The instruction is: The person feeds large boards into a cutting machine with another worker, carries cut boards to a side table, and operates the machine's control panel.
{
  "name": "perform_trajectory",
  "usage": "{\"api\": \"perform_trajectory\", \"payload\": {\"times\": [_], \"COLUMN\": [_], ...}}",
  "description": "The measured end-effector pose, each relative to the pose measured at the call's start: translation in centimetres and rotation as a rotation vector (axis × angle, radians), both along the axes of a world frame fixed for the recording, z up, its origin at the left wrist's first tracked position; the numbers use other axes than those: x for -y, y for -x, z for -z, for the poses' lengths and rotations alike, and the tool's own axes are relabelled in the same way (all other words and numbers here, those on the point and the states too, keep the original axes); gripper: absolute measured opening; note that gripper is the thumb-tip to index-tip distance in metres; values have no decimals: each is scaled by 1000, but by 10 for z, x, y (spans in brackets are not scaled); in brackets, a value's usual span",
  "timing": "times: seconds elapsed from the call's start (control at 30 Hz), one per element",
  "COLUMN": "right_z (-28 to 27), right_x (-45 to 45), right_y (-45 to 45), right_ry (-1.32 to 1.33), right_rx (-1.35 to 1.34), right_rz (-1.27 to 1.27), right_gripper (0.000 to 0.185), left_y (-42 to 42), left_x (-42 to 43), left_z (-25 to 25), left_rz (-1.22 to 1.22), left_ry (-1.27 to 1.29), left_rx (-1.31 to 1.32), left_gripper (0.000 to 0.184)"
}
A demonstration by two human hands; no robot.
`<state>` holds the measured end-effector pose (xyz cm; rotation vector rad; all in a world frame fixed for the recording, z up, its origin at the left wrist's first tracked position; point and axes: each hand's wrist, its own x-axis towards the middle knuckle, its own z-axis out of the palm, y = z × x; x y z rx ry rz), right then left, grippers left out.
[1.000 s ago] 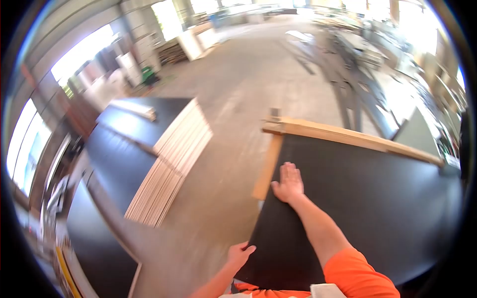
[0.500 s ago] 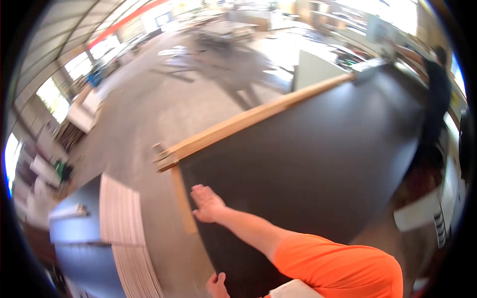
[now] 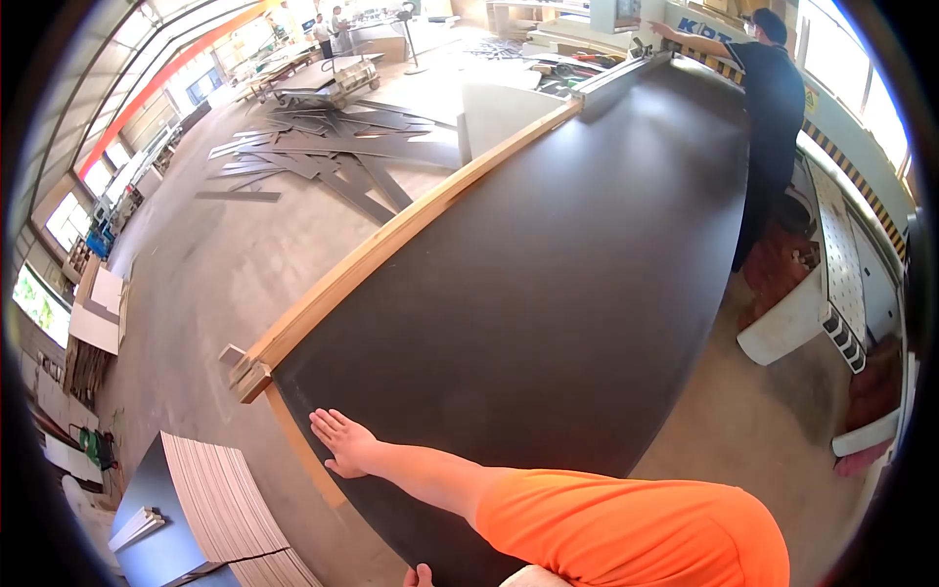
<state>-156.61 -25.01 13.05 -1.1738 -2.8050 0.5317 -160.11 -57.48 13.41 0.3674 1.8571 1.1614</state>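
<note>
A large dark panel (image 3: 509, 293) stretches from in front of me to the far right. My right hand (image 3: 342, 443) lies flat on its near left part, fingers stretched out, holding nothing. At the bottom edge of the view, my left hand (image 3: 419, 576) is at the panel's near edge, its thumb and a finger showing as if gripping it; the rest is cut off. Along the panel's left side runs a long wooden fence (image 3: 411, 230) with a small block (image 3: 251, 380) at its near end.
A co-worker in dark clothes (image 3: 773, 117) stands at the panel's far end, one arm stretched out over a machine. Stacked boards (image 3: 220, 499) stand at lower left. Scattered dark strips (image 3: 333, 157) lie on the floor beyond the fence. A perforated machine table (image 3: 836, 245) is at right.
My view has swung to the right and sharpened, so the panel and fence appear shifted left and lower. My right hand stays flat on the panel; my left hand shows less.
</note>
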Motion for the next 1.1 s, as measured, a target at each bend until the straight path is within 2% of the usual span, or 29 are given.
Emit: {"api": "perform_trajectory", "payload": {"times": [0.13,0.2,0.33,0.53,0.63,0.7,0.73,0.83,0.93,1.1], "right_z": [2,3,0,-1,2,12,13,11,11,5], "right_x": [0,0,0,1,0,2,7,36,81,187], "right_y": [1,2,1,3,4,8,7,-9,-37,-107], "right_ry": [-7,-12,-10,-1,8,7,2,-22,-100,-182], "right_rx": [-13,-14,-8,23,24,7,1,-24,-43,-106], "right_rz": [0,-1,2,9,14,29,30,2,-102,-214], "right_gripper": [76,76,76,76,76,76,76,75,74,72], "left_y": [-3,2,0,-4,-1,16,24,22,25,40], "left_x": [0,1,-1,-1,-4,0,6,2,7,8], "left_z": [-7,7,4,3,2,42,59,51,47,61], "left_rz": [8,-35,-71,-104,-24,-83,-116,-141,-103,11], "left_ry": [19,58,177,89,146,-43,-136,-94,-109,-183], "left_rx": [-10,-55,-177,-149,-172,-72,-24,-38,-31,132], "left_gripper": [33,35,41,45,44,33,27,24,22,19]}}
